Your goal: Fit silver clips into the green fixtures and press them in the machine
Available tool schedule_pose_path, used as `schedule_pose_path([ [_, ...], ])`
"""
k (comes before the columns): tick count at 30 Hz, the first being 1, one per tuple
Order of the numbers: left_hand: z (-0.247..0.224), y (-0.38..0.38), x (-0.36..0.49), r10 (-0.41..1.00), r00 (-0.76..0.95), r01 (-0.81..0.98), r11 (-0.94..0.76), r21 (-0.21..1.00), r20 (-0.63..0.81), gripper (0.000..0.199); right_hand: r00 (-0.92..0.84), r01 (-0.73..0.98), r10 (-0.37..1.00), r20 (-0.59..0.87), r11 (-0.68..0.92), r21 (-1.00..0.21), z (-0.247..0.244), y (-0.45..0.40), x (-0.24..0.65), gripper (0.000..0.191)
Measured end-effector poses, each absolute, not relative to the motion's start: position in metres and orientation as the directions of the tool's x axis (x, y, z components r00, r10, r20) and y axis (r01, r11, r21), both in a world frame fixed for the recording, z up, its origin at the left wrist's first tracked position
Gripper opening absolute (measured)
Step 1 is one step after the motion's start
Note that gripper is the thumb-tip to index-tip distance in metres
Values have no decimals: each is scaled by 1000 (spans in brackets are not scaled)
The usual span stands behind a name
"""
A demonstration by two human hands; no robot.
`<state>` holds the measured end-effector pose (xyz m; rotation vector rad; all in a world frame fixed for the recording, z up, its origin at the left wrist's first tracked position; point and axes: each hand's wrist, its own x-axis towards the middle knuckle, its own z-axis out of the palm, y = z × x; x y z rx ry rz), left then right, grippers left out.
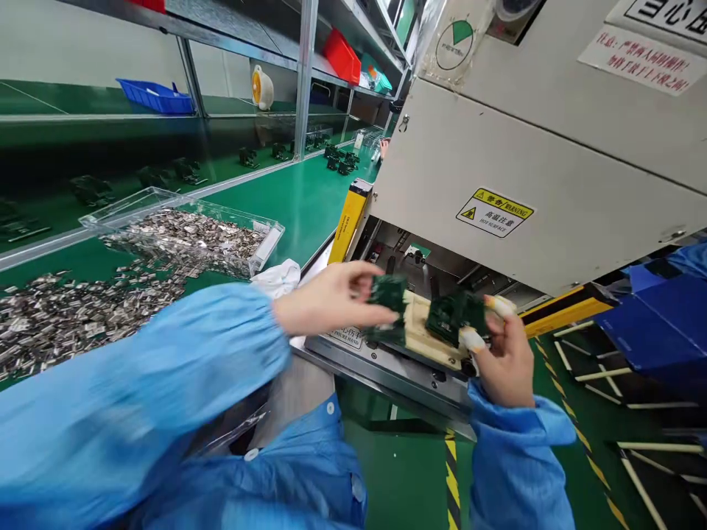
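My left hand point(342, 298) is closed on a green circuit board point(388, 305), its thumb and fingers at the board's left side; motion smears it. My right hand point(505, 346), white covers on two fingertips, pinches a second dark green circuit board point(456, 315) by its right edge. That board is over the right part of a cream-coloured fixture block point(423, 331), which sits at the mouth of the press machine point(497, 177). Whether the second board rests on the block I cannot tell. The machine's inside shows behind both hands.
Small metal pieces point(82, 316) lie heaped at left beside a clear tray point(265, 250) of more. Several boards point(342, 158) lie farther along the green bench. Yellow guard bars point(349, 221) flank the machine opening. A blue bin point(652, 316) stands right; another person's hand point(384, 147) shows behind.
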<state>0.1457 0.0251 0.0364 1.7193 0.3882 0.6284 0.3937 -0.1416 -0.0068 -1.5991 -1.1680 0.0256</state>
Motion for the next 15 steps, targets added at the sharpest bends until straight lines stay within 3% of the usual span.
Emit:
schedule_pose_path([
  [3, 4, 7, 83, 625, 776, 21, -158, 987, 84, 53, 403, 718, 787, 467, 44, -694, -5, -124, 400, 61],
  [8, -67, -16, 47, 761, 647, 124, -47, 991, -45, 54, 368, 815, 786, 497, -15, -580, -13, -132, 402, 60],
  [10, -83, -14, 52, 765, 642, 156, -73, 985, -45, 57, 454, 848, 690, 564, -139, -512, -23, -158, 402, 61],
  [12, -89, -7, 58, 737, 675, 171, -134, 976, -17, 62, 658, 752, 474, 585, -375, -542, -37, -194, 400, 61],
  [13, -90, -3, 61, 719, 695, 173, -170, 970, 2, 64, 766, 640, 351, 538, -491, -591, -46, -213, 397, 59],
  [15, -89, 3, 63, 695, 717, 172, -247, 954, 50, 67, 876, 483, 329, 353, -614, -624, -67, -242, 387, 51],
])
